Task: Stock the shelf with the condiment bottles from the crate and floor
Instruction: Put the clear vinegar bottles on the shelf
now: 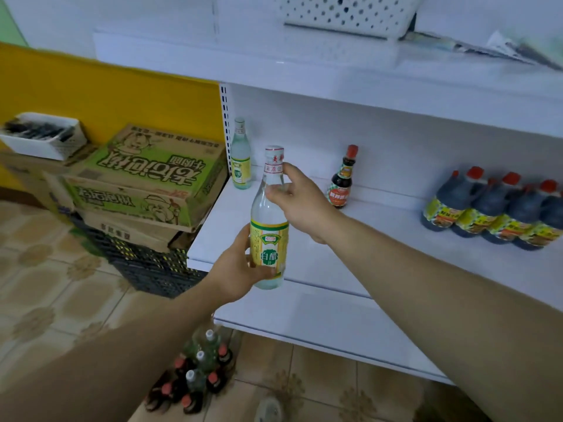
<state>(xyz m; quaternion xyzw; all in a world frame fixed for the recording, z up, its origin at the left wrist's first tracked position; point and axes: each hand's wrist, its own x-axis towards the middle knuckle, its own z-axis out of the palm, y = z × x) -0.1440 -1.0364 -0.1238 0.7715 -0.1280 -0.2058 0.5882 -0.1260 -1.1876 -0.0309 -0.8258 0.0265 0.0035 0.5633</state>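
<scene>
Holding clear glass btl w/ yellow-green label [269, 226] upright over white metal shelf [219, 226] front edge; gripping base w/ left hand [240, 269] for support, pinching neck w/ right hand [300, 199], prob. to steer.

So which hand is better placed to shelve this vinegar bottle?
Probably the right hand: its fingers pinch the vinegar bottle by the neck, over the shelf; the left hand grips it lower down.

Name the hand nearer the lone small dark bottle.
Right. The right hand, gripping the vinegar bottle, is just left of the dark bottle; the left hand is lower, farther.
</scene>
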